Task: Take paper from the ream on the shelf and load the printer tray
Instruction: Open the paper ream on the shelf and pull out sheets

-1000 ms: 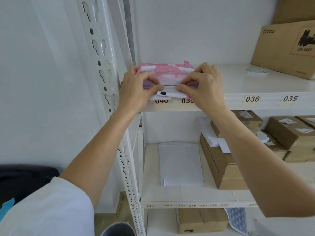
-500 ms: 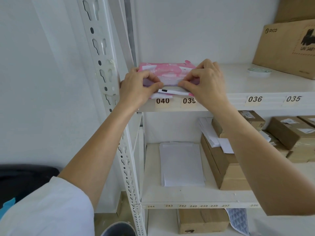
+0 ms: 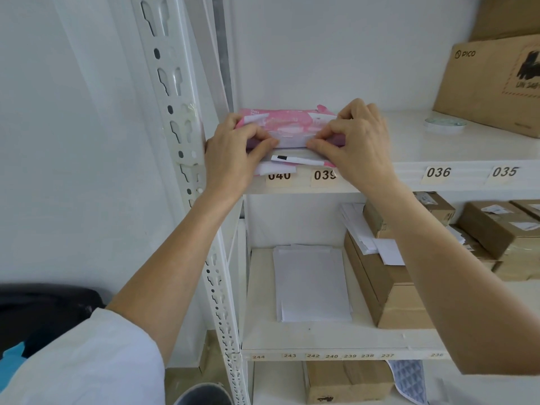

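Note:
A ream of paper in a pink wrapper (image 3: 287, 127) lies flat at the left end of the upper shelf (image 3: 415, 153), its near end facing me above the labels 040 and 039. My left hand (image 3: 233, 154) pinches the wrapper's near left edge. My right hand (image 3: 358, 141) pinches the near right edge. A torn white flap (image 3: 298, 160) of the wrapper hangs over the shelf lip between my hands. The printer and its tray are out of sight.
A white slotted upright (image 3: 187, 159) stands just left of my left hand. A PICO cardboard box (image 3: 491, 89) and a small round lid (image 3: 445, 124) sit at the right of the upper shelf. Below lie loose white sheets (image 3: 312, 285) and several cardboard boxes (image 3: 388, 290).
Both hands stay on the ream's near end. My fingers have shifted slightly on the wrapper and the torn flap has moved a little.

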